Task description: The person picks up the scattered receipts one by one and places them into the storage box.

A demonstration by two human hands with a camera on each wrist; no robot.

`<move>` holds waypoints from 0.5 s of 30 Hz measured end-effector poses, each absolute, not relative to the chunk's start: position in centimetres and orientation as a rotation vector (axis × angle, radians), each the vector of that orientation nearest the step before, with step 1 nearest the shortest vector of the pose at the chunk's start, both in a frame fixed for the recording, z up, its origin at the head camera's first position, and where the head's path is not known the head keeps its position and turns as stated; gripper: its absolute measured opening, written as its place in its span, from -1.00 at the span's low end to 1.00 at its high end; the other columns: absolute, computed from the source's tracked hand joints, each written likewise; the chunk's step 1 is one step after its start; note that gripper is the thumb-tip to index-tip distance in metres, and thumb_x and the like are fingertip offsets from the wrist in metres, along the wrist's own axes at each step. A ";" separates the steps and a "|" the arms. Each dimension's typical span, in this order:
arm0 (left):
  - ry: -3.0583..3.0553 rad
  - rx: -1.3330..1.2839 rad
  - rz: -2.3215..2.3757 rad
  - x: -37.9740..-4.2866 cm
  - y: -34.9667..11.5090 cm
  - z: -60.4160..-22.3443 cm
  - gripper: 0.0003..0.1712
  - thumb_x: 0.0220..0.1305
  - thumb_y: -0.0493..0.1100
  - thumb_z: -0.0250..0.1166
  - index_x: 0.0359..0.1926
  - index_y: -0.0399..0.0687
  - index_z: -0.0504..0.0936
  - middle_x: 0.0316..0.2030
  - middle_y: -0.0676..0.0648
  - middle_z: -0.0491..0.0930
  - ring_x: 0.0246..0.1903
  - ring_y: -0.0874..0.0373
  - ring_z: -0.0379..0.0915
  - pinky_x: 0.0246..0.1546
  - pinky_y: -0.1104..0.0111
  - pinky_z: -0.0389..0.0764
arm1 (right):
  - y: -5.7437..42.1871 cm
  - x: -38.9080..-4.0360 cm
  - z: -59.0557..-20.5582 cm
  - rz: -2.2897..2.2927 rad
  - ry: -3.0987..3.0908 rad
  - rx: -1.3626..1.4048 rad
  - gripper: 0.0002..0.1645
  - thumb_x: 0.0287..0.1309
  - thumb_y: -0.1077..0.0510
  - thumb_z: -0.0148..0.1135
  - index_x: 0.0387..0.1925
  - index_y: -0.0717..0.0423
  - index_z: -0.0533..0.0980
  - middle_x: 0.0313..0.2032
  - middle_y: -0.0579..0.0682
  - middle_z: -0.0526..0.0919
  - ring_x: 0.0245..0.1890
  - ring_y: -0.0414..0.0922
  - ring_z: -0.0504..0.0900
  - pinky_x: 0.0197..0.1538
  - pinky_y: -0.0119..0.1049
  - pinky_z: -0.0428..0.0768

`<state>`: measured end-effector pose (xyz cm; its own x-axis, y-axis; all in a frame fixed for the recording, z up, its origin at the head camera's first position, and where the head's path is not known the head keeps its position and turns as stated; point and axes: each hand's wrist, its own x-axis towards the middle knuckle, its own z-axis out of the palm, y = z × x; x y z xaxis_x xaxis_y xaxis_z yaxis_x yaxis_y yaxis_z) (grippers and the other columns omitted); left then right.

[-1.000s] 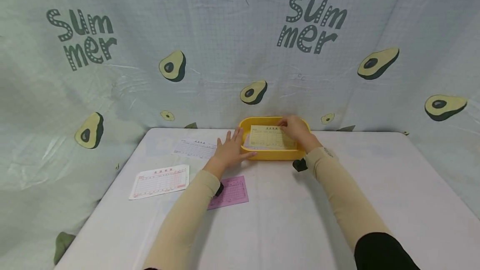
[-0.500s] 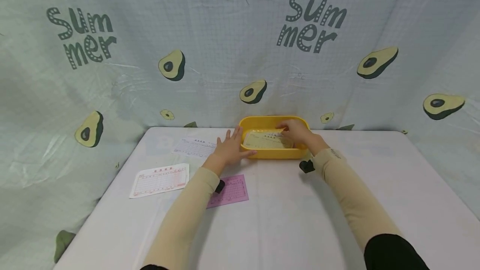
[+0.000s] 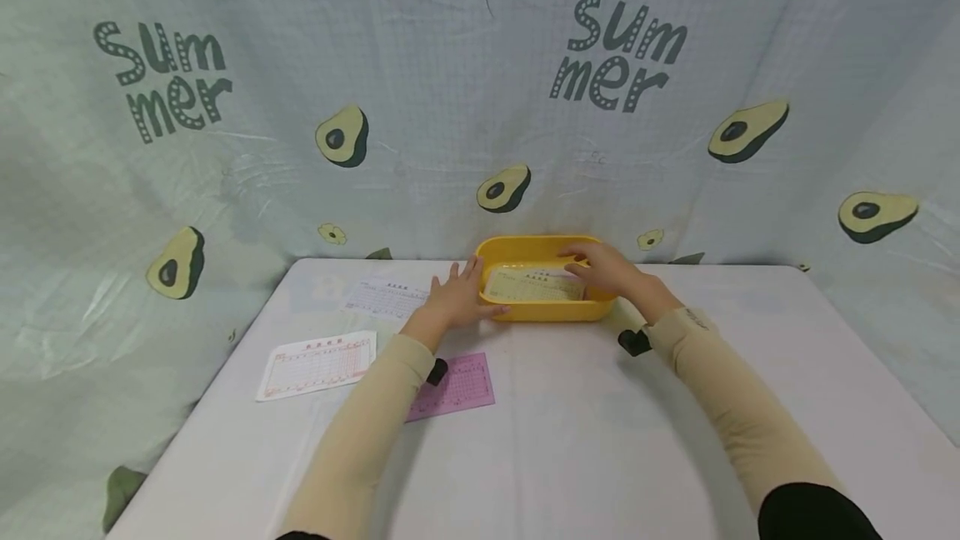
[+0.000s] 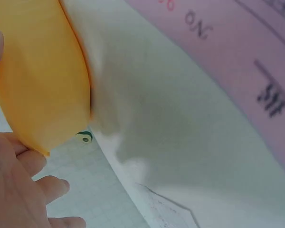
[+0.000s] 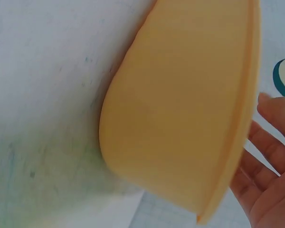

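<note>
A yellow plastic basin stands at the far edge of the table, with a yellow form slip lying inside over a paler one. My left hand rests at its left end, fingers spread, thumb along the front wall. In the left wrist view the fingers lie by the basin's corner. Over the basin's right end is my right hand, its fingers loosely bent and nothing held. The right wrist view shows those fingers apart, behind the rim; part of them is hidden by the basin wall.
Left of the basin lie a blue-printed form slip and a red-printed one. A pink form slip lies partly under the left forearm. A patterned curtain hangs right behind the white table.
My right hand has let go of the yellow slip, which now lies flat in the basin, and has drawn back slightly to the right. The left hand has stayed in place.
</note>
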<state>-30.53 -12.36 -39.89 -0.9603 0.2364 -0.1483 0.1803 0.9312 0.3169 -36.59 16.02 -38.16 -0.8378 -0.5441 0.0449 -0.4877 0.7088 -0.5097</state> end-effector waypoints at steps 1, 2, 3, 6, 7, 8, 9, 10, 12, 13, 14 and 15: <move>2.904 0.320 0.440 -30.5 -12.4 -39.9 0.30 0.29 0.49 0.21 0.65 -0.15 -0.23 0.63 -0.14 -0.23 0.58 -0.23 -0.32 0.48 -0.26 -0.17 | 16.2 -36.4 -38.1 -0.782 2.805 -0.857 -0.54 0.52 0.19 0.13 0.34 0.28 0.47 0.29 0.28 0.52 0.24 0.25 0.50 0.30 0.18 0.45; 2.905 0.325 0.429 -30.5 -12.5 -39.9 0.30 0.29 0.50 0.20 0.65 -0.16 -0.23 0.63 -0.15 -0.23 0.58 -0.23 -0.32 0.48 -0.26 -0.16 | 16.3 -36.3 -38.0 -0.779 2.805 -0.861 -0.52 0.52 0.17 0.13 0.35 0.28 0.46 0.30 0.28 0.51 0.25 0.25 0.49 0.30 0.19 0.45; 2.904 0.328 0.422 -30.5 -12.5 -39.8 0.30 0.29 0.50 0.20 0.65 -0.16 -0.22 0.63 -0.15 -0.22 0.58 -0.24 -0.31 0.47 -0.27 -0.16 | 16.5 -36.1 -37.9 -0.772 2.806 -0.862 -0.50 0.53 0.15 0.12 0.37 0.27 0.44 0.31 0.28 0.50 0.26 0.26 0.48 0.31 0.20 0.44; 2.909 0.343 0.416 -30.4 -12.8 -39.6 0.29 0.29 0.49 0.21 0.65 -0.17 -0.19 0.63 -0.17 -0.19 0.58 -0.25 -0.30 0.47 -0.27 -0.14 | 17.1 -35.6 -37.9 -0.761 2.813 -0.861 -0.44 0.53 0.08 0.12 0.42 0.25 0.39 0.36 0.28 0.45 0.34 0.27 0.41 0.37 0.22 0.36; 2.911 0.347 0.416 -30.4 -12.9 -39.5 0.28 0.30 0.49 0.20 0.65 -0.16 -0.18 0.63 -0.18 -0.19 0.58 -0.25 -0.29 0.47 -0.27 -0.14 | 17.4 -35.5 -37.9 -0.759 2.813 -0.872 -0.42 0.54 0.09 0.12 0.44 0.25 0.36 0.38 0.29 0.42 0.36 0.27 0.38 0.39 0.22 0.32; 2.915 0.351 0.415 -30.4 -13.0 -39.4 0.26 0.31 0.48 0.20 0.65 -0.16 -0.17 0.63 -0.19 -0.19 0.58 -0.25 -0.29 0.47 -0.27 -0.13 | 17.7 -35.4 -37.9 -0.761 2.811 -0.875 -0.41 0.54 0.08 0.11 0.46 0.24 0.33 0.41 0.29 0.38 0.39 0.27 0.34 0.41 0.22 0.28; 2.920 0.357 0.411 -30.3 -13.2 -39.3 0.24 0.32 0.48 0.19 0.65 -0.16 -0.15 0.63 -0.19 -0.19 0.57 -0.26 -0.28 0.47 -0.27 -0.12 | 17.9 -35.3 -38.0 -0.759 2.811 -0.879 -0.39 0.55 0.08 0.10 0.48 0.24 0.30 0.43 0.30 0.34 0.42 0.27 0.30 0.44 0.22 0.24; 2.926 0.362 0.411 -30.3 -13.3 -39.2 0.22 0.33 0.47 0.18 0.65 -0.15 -0.14 0.62 -0.20 -0.19 0.57 -0.26 -0.27 0.47 -0.27 -0.12 | 18.2 -35.1 -38.1 -0.761 2.808 -0.880 -0.37 0.56 0.08 0.09 0.50 0.24 0.27 0.46 0.30 0.30 0.45 0.27 0.25 0.46 0.22 0.19; 2.937 0.370 0.419 -30.1 -13.5 -39.0 0.18 0.36 0.44 0.18 0.65 -0.13 -0.11 0.62 -0.20 -0.21 0.57 -0.26 -0.27 0.47 -0.28 -0.12 | 18.8 -34.8 -38.1 -0.768 2.798 -0.881 -0.34 0.57 0.07 0.06 0.54 0.24 0.20 0.50 0.32 0.20 0.49 0.29 0.16 0.49 0.24 0.11; 2.940 0.372 0.424 -30.0 -13.6 -38.9 0.16 0.36 0.44 0.18 0.65 -0.12 -0.10 0.62 -0.19 -0.22 0.57 -0.26 -0.27 0.47 -0.27 -0.13 | 19.1 -34.7 -38.1 -0.770 2.794 -0.879 -0.32 0.58 0.07 0.04 0.55 0.23 0.16 0.52 0.33 0.15 0.51 0.29 0.12 0.49 0.24 0.08; 2.944 0.378 0.429 -29.9 -13.7 -38.8 0.15 0.37 0.43 0.18 0.65 -0.11 -0.09 0.62 -0.18 -0.22 0.57 -0.26 -0.28 0.47 -0.28 -0.14 | 19.4 -34.5 -38.1 -0.772 2.794 -0.868 -0.31 0.59 0.06 0.03 0.57 0.23 0.14 0.53 0.33 0.11 0.52 0.30 0.08 0.50 0.25 0.04; 2.948 0.383 0.434 -29.8 -13.7 -38.7 0.14 0.37 0.42 0.18 0.65 -0.09 -0.09 0.63 -0.17 -0.23 0.57 -0.25 -0.28 0.47 -0.27 -0.16 | 19.6 -34.3 -38.2 -0.773 2.795 -0.857 -0.29 0.59 0.04 0.02 0.58 0.22 0.12 0.55 0.33 0.08 0.53 0.30 0.05 0.51 0.24 0.02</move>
